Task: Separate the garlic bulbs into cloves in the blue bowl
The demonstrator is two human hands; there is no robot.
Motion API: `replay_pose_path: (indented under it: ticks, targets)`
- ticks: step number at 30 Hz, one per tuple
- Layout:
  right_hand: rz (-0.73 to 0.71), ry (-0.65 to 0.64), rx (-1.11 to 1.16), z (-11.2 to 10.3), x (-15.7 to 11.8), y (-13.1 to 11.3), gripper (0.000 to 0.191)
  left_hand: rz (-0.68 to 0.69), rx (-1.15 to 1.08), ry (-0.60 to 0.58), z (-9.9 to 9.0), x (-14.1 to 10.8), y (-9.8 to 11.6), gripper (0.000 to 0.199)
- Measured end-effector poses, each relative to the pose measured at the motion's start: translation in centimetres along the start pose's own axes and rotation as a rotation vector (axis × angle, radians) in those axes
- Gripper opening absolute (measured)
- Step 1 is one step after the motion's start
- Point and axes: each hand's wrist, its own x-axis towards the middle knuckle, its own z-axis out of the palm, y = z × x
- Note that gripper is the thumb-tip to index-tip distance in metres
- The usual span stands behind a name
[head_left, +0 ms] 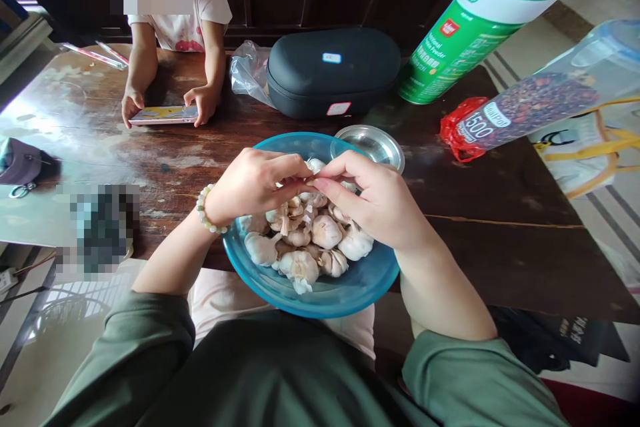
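A blue translucent bowl [310, 303] at the table's front edge holds several whole garlic bulbs [327, 232]. Over its back part my left hand [265, 180], with a bead bracelet at the wrist, has its fingers pinched together. My right hand [370, 190] meets it from the right, thumb and forefinger closed at the same spot. A small pale piece shows between the fingertips, too small to name. Just behind my right hand sits a round metal dish [373, 143], partly covered by the bowl's rim and my fingers.
Across the dark wooden table [500, 247], a person holds a phone [165, 115]. Behind the bowl are a black case [333, 70] and a plastic bag [249, 73]. At right stand a green canister [460, 40] and a clear jar [545, 100]. A small pouch [20, 160] lies far left.
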Motion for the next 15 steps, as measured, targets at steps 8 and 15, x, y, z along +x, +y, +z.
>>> replay_pose_path:
  ticks: [8,15]
  targets:
    - [0.017,-0.011,0.07,-0.06,0.06,0.06,0.006,0.031,-0.039,-0.006,0.03,-0.11,-0.16,0.018]
    - [0.023,0.004,0.089,-0.03,0.06,-0.04,0.003,0.037,-0.068,0.012,-0.07,0.03,-0.13,0.016]
